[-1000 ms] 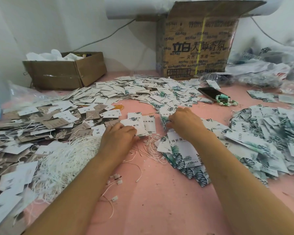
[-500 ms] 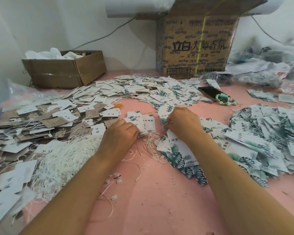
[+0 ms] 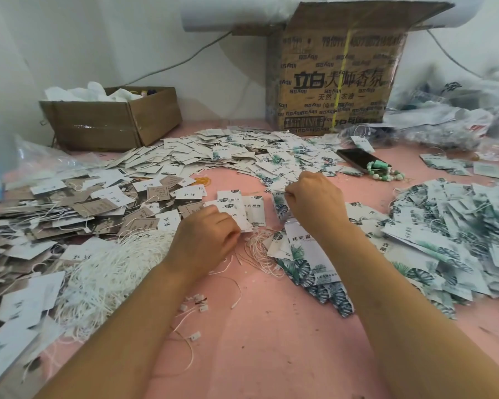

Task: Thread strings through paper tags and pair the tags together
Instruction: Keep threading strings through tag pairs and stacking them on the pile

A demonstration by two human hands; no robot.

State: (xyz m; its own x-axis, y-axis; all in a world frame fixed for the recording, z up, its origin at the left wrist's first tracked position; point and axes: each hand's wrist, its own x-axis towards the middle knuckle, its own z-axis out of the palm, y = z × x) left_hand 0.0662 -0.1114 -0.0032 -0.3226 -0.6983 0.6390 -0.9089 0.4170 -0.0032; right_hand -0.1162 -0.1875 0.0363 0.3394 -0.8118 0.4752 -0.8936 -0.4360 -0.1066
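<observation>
Head view: vs 0.5 s ago, both hands barely shifted. My left hand (image 3: 205, 240), fingers curled, grips white leaf-print paper tags (image 3: 228, 207) at centre. My right hand (image 3: 319, 205), at its 2 o'clock, pinches a thin white string (image 3: 280, 192). Tags are flat rectangles w/ dark lettering and green leaves. Loose tag heaps (image 3: 458, 240) ring me from 9 to 3 o'clock. Bare pink tabletop (image 3: 271, 355) lies open at 6 o'clock.

Leaf-printed white tags (image 3: 254, 210) lie flat; white strings (image 3: 110, 269) heaped left, seemingly loose.
</observation>
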